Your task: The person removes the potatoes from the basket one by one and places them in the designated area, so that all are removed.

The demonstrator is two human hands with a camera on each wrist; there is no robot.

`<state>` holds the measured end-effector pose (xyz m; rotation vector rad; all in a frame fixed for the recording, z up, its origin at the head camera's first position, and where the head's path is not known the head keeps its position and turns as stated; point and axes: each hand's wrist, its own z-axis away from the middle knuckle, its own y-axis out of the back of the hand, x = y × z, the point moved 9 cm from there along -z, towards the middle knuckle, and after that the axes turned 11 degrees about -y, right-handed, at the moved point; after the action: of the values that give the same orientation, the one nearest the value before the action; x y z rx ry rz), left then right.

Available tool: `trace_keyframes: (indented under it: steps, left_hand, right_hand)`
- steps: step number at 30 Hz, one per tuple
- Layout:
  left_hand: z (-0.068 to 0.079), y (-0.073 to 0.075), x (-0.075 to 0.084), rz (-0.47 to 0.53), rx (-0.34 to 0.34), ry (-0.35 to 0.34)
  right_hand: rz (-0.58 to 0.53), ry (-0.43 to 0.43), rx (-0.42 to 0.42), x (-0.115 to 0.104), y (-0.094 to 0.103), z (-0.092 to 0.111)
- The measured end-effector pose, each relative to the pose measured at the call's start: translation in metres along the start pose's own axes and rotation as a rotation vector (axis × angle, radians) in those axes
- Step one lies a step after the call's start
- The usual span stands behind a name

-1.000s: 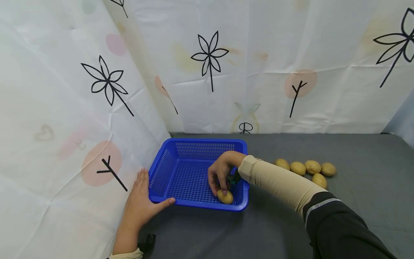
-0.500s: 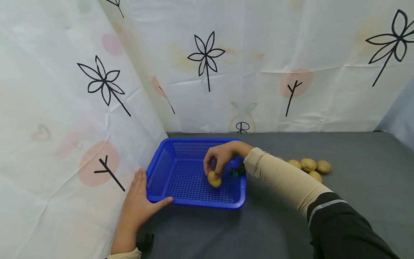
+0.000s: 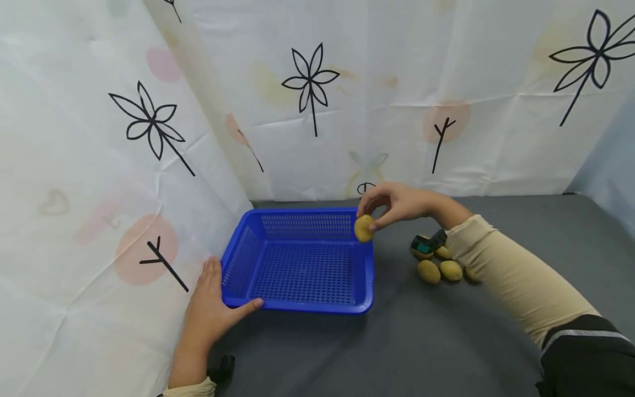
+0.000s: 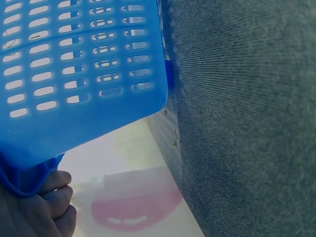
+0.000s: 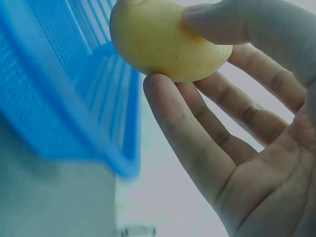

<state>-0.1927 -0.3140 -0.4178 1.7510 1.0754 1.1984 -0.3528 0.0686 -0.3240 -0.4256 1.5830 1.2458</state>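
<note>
My right hand (image 3: 404, 203) pinches a yellow potato (image 3: 364, 228) between thumb and fingertips, over the right rim of the blue plastic basket (image 3: 297, 305). In the right wrist view the thumb presses the potato (image 5: 163, 42) from above, with a fingertip under it. At the basket's left front corner rests my left hand (image 3: 210, 314), fingers straight along the left side and thumb on the front rim. The left wrist view shows those fingers (image 4: 57, 205) close by the rim, next to the slotted basket wall (image 4: 79, 64).
Several potatoes (image 3: 429, 272) lie on the grey table (image 3: 397, 342) right of the basket, partly hidden by my right forearm and the black wrist camera (image 3: 430, 243). A white printed cloth (image 3: 337, 138) hangs behind and along the left.
My right hand has lifted the potato from inside the basket, moving up and right to the right rim. The left hand keeps its place at the corner; the head view has shifted slightly.
</note>
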Motion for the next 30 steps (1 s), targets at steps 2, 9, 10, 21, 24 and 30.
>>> trace_keyframes:
  steps: [2, 9, 10, 21, 24, 30]
  left_hand:
    - [-0.001, 0.001, 0.002, -0.002, -0.001, -0.003]
    - [-0.002, 0.002, 0.002, 0.005, 0.013, -0.024]
    - [-0.001, 0.002, 0.002, 0.004, 0.017, -0.028]
    - [-0.001, -0.001, 0.002, 0.016, 0.031, -0.043]
    - [0.0, 0.0, 0.002, 0.01, 0.031, -0.039]
    - [-0.002, 0.0, 0.005, 0.014, 0.018, -0.031]
  right_hand:
    - [0.004, -0.026, 0.038, 0.009, 0.009, 0.027]
    - [0.015, -0.066, 0.173, 0.041, 0.027, 0.114]
    - [0.021, -0.07, 0.2, 0.045, 0.029, 0.125]
    - [0.16, -0.275, 0.503, 0.089, 0.035, 0.232]
    - [0.192, -0.349, 0.547, 0.107, 0.031, 0.249]
    - [0.182, -0.48, 0.55, 0.14, 0.018, 0.273]
